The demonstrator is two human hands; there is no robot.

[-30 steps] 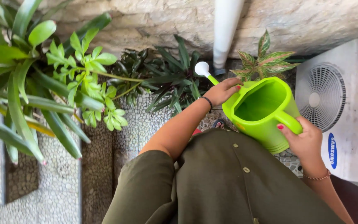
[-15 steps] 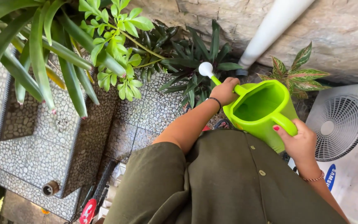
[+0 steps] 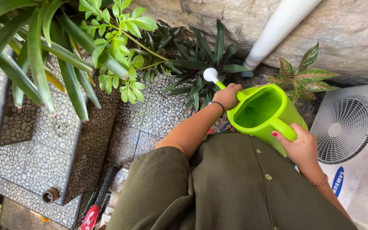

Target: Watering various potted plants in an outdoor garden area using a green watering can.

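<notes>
Both hands on the lime-green watering can [image 3: 263, 113], spout out over the dark-leaved plant [image 3: 201, 70].

Long strap leaves [image 3: 35, 55] hang far left; the left hand [image 3: 228, 95] is closed around the spout's base, white rose [image 3: 211, 75] just beyond, while the right hand [image 3: 300, 147] wraps the handle, beside the white fan unit [image 3: 350, 140].

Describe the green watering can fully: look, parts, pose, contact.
The watering can is bright lime green, seemingly plastic, with an open top, a curved handle and a slim spout ending in a white rose. It is held off the ground, spout towards dark-leaved plants. The right hand grips the handle; the left hand holds the spout's base.
</notes>
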